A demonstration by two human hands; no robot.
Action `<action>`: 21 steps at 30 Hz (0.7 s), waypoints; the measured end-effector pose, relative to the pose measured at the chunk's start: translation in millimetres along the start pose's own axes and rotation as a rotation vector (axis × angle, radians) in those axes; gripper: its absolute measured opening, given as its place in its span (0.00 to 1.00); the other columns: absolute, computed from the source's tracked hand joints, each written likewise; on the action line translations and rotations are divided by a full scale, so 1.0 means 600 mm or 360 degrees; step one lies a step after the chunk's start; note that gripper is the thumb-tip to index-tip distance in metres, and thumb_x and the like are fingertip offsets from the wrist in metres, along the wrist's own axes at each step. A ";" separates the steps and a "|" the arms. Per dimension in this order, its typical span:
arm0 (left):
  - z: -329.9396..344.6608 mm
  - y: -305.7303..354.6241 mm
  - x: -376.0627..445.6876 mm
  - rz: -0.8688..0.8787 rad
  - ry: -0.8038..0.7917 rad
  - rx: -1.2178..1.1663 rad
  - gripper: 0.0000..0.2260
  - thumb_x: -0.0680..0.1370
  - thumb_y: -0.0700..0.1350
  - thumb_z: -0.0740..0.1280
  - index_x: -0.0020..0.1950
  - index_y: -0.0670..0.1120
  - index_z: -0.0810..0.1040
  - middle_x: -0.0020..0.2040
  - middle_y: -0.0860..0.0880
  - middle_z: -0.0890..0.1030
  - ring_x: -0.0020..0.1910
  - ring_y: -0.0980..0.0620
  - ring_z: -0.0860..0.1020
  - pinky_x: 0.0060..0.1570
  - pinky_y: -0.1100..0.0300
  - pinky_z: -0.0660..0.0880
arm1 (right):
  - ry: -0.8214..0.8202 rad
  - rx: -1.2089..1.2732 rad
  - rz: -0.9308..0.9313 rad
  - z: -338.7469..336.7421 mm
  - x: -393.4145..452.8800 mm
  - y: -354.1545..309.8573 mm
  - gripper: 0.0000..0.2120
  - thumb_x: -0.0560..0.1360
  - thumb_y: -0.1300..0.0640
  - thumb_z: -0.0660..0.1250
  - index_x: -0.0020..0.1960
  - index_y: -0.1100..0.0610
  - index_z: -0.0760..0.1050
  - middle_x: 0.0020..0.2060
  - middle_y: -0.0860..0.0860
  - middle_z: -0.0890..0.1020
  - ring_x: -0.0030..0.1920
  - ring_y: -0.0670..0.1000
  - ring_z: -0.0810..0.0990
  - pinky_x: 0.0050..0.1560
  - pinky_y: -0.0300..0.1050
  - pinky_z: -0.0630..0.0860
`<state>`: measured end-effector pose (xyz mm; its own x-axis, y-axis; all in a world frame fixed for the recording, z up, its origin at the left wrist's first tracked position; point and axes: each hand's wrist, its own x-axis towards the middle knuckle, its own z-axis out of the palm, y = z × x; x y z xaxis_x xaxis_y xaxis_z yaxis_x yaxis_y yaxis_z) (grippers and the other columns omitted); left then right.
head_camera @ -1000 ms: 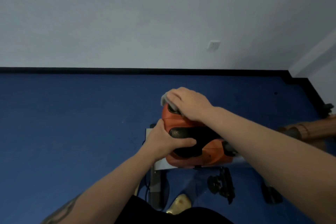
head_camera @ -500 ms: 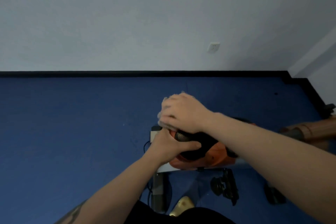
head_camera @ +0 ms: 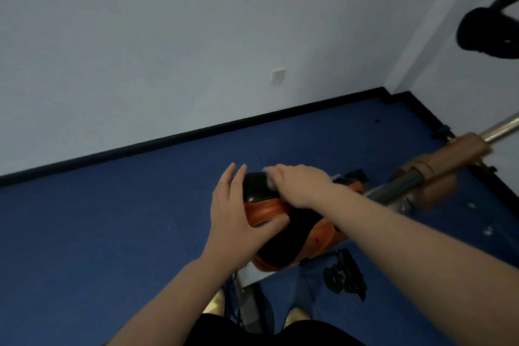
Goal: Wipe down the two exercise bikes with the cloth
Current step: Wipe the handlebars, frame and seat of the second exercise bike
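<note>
1. The right hand [head_camera: 297, 185] is curling its fingers over a grey cloth [head_camera: 269, 179], pressing it on the front tip of the saddle [head_camera: 283, 222], probably to rub that end clean.
2. The left hand [head_camera: 238, 216] is lying spread against the saddle's left side, fingers straight and thumb across the top, seemingly bracing it against the wiping.
3. The bike [head_camera: 314, 236] is standing on the blue floor [head_camera: 112, 233] near the wall corner.
4. Another saddle [head_camera: 483, 32] is showing at the upper right, likely the second bike, judged still unwiped.
</note>
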<state>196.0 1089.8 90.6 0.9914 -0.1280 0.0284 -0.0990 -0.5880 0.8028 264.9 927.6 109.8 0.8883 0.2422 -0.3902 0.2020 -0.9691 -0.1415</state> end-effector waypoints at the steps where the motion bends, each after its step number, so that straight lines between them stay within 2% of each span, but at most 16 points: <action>1: -0.005 0.005 0.017 0.0046 0.0022 -0.0087 0.39 0.68 0.67 0.65 0.75 0.52 0.63 0.75 0.54 0.61 0.73 0.57 0.59 0.72 0.54 0.59 | 0.0127 -0.0034 -0.0037 0.011 -0.002 -0.022 0.19 0.81 0.49 0.50 0.71 0.47 0.61 0.66 0.53 0.71 0.61 0.61 0.74 0.54 0.57 0.69; 2: -0.008 0.009 0.035 0.0091 0.0041 -0.0149 0.31 0.71 0.64 0.63 0.71 0.51 0.69 0.70 0.54 0.68 0.69 0.57 0.65 0.70 0.53 0.63 | 0.0261 0.0019 -0.0038 0.023 -0.008 -0.038 0.20 0.81 0.46 0.50 0.72 0.46 0.60 0.65 0.53 0.72 0.61 0.60 0.74 0.55 0.57 0.68; 4: -0.007 0.015 0.074 0.0168 0.0006 -0.0116 0.21 0.77 0.57 0.60 0.65 0.49 0.74 0.61 0.55 0.75 0.62 0.56 0.72 0.66 0.50 0.68 | 0.0492 0.0193 -0.0078 0.038 -0.031 -0.034 0.21 0.81 0.43 0.48 0.72 0.45 0.61 0.63 0.52 0.74 0.60 0.58 0.74 0.57 0.56 0.68; 5: -0.004 0.018 0.090 0.0206 -0.0058 -0.0030 0.18 0.79 0.54 0.59 0.64 0.48 0.75 0.60 0.54 0.77 0.61 0.55 0.73 0.64 0.49 0.69 | 0.0521 0.0195 -0.0060 0.039 -0.042 -0.010 0.20 0.81 0.44 0.48 0.70 0.45 0.65 0.61 0.51 0.76 0.58 0.57 0.75 0.56 0.55 0.70; 7: 0.006 0.020 0.117 0.0324 -0.0192 0.0188 0.14 0.82 0.51 0.58 0.62 0.47 0.77 0.59 0.51 0.79 0.60 0.52 0.75 0.63 0.50 0.70 | 0.0520 -0.0009 0.0176 0.035 -0.060 0.051 0.15 0.82 0.46 0.49 0.61 0.48 0.70 0.54 0.51 0.78 0.53 0.57 0.77 0.51 0.54 0.72; 9: 0.016 0.019 0.132 0.0394 -0.0279 0.0374 0.13 0.82 0.50 0.58 0.61 0.49 0.78 0.58 0.52 0.80 0.58 0.52 0.76 0.59 0.55 0.71 | 0.0493 -0.0224 0.0504 0.041 -0.069 0.084 0.14 0.82 0.47 0.49 0.57 0.49 0.71 0.54 0.50 0.77 0.54 0.56 0.75 0.54 0.52 0.70; 10: 0.019 0.017 0.136 0.0370 -0.0309 0.0462 0.13 0.82 0.51 0.58 0.59 0.50 0.79 0.57 0.53 0.80 0.56 0.53 0.77 0.54 0.57 0.72 | 0.0507 -0.0198 0.0586 0.048 -0.067 0.075 0.16 0.82 0.46 0.47 0.57 0.48 0.71 0.55 0.49 0.77 0.56 0.55 0.74 0.57 0.52 0.68; 12: 0.027 0.010 0.140 0.0293 -0.0312 0.0592 0.12 0.81 0.53 0.57 0.53 0.52 0.79 0.51 0.55 0.80 0.50 0.54 0.77 0.45 0.59 0.70 | 0.0619 -0.0024 0.0482 0.067 -0.062 0.029 0.23 0.79 0.42 0.42 0.63 0.45 0.72 0.59 0.47 0.76 0.62 0.53 0.71 0.65 0.54 0.62; 14: 0.028 0.003 0.137 0.0259 -0.0291 0.0636 0.12 0.81 0.53 0.56 0.50 0.54 0.79 0.47 0.56 0.80 0.46 0.56 0.76 0.41 0.60 0.69 | 0.0716 0.0169 0.0262 0.078 -0.077 0.007 0.25 0.79 0.41 0.43 0.69 0.44 0.69 0.63 0.45 0.75 0.65 0.51 0.69 0.70 0.52 0.57; 16: 0.026 0.002 0.137 0.0267 -0.0300 0.0628 0.12 0.80 0.53 0.56 0.49 0.55 0.79 0.46 0.57 0.79 0.44 0.58 0.74 0.40 0.60 0.68 | 0.0604 0.0180 0.0259 0.063 -0.090 0.048 0.21 0.81 0.41 0.47 0.70 0.44 0.68 0.62 0.45 0.74 0.65 0.51 0.70 0.69 0.50 0.58; 19: 0.024 0.003 0.144 0.0245 -0.0341 0.0594 0.11 0.81 0.52 0.56 0.47 0.55 0.78 0.45 0.57 0.79 0.42 0.59 0.73 0.37 0.61 0.66 | 0.0484 0.0138 0.0633 0.051 -0.074 0.095 0.17 0.82 0.46 0.48 0.66 0.47 0.69 0.61 0.48 0.73 0.62 0.54 0.70 0.61 0.50 0.68; 21: 0.024 0.003 0.145 0.0245 -0.0354 0.0585 0.11 0.81 0.52 0.56 0.47 0.55 0.78 0.45 0.57 0.78 0.41 0.60 0.72 0.34 0.65 0.63 | 0.0568 0.0127 0.0729 0.055 -0.065 0.056 0.19 0.81 0.43 0.47 0.62 0.46 0.72 0.59 0.48 0.74 0.62 0.54 0.69 0.65 0.54 0.64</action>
<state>281.0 1066.4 85.9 0.9241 -0.3811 -0.0300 -0.3075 -0.7878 0.5336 223.6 887.2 90.0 0.9644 -0.2450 -0.0995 -0.2549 -0.9613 -0.1042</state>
